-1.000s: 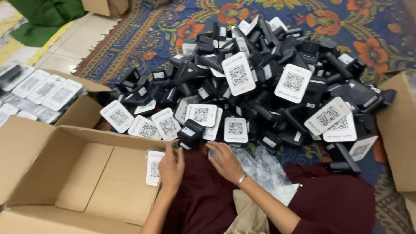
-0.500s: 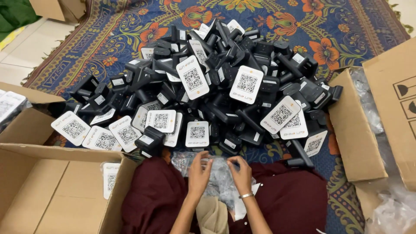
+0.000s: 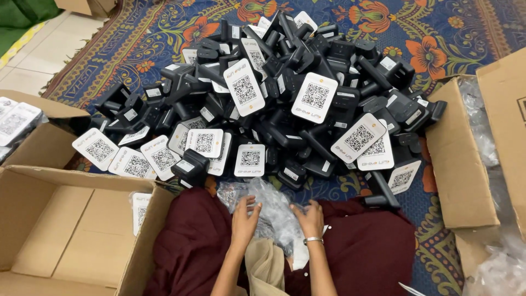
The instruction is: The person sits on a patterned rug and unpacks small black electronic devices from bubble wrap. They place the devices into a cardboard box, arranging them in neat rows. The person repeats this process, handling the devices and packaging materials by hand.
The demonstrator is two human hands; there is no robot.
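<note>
A large heap of black stand devices with white code cards (image 3: 285,104) lies on a patterned rug in front of me. On my lap, over dark red cloth, rests a bundle of clear plastic bags (image 3: 268,205). My left hand (image 3: 245,221) lies on the bundle's left side with fingers spread. My right hand (image 3: 310,218), with a metal bracelet at the wrist, touches its right side. Neither hand is closed around a device.
An open cardboard box (image 3: 71,230) at my left holds one bagged card device (image 3: 140,211) against its wall. Another open box (image 3: 466,159) at the right holds crumpled clear plastic. A third box with white cards (image 3: 13,118) sits far left.
My view swung right, off the left box. My hands left the device near that box and came together on the plastic bags on my lap.
</note>
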